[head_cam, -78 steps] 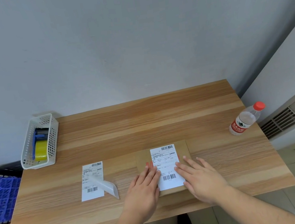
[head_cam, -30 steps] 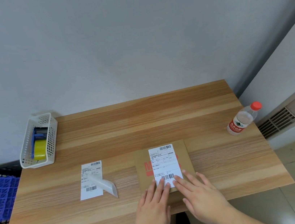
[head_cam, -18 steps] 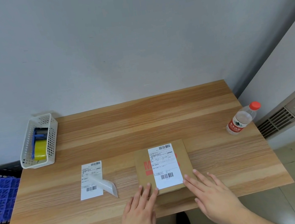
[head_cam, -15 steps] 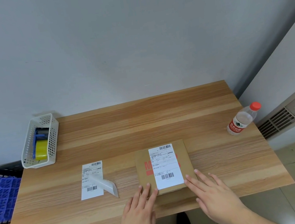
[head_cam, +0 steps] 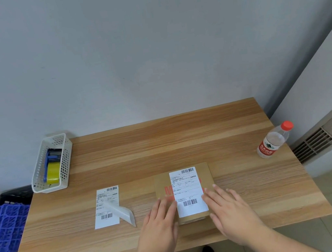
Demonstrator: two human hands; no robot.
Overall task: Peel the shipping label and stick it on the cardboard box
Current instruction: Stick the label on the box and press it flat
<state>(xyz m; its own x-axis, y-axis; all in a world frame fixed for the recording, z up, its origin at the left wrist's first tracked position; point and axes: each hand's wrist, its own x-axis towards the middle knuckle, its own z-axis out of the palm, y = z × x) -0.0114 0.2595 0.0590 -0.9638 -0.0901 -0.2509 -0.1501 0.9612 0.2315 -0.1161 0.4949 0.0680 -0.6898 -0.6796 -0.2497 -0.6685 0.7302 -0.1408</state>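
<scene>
A flat brown cardboard box (head_cam: pixel 206 173) with red print lies near the table's front edge. A white shipping label (head_cam: pixel 188 191) with barcodes is stuck along its top. My left hand (head_cam: pixel 159 225) lies flat on the box's left side, fingers together, beside the label. My right hand (head_cam: pixel 229 211) rests flat at the box's right side, fingers slightly spread, touching the label's right edge. Neither hand holds anything. To the left on the table lies a second label sheet (head_cam: pixel 107 206) with a curled translucent backing strip (head_cam: pixel 123 214) across it.
A white mesh basket (head_cam: pixel 65 172) with a blue tape dispenser and yellow roll stands at the table's back left. A water bottle (head_cam: pixel 274 141) with a red cap stands near the right edge. Blue crates (head_cam: pixel 4 227) sit on the floor at left, a vent unit (head_cam: pixel 322 140) at right.
Both hands slid down the label to the box's front edge, parted to either side, and have now moved forward again to flank the label's lower half.
</scene>
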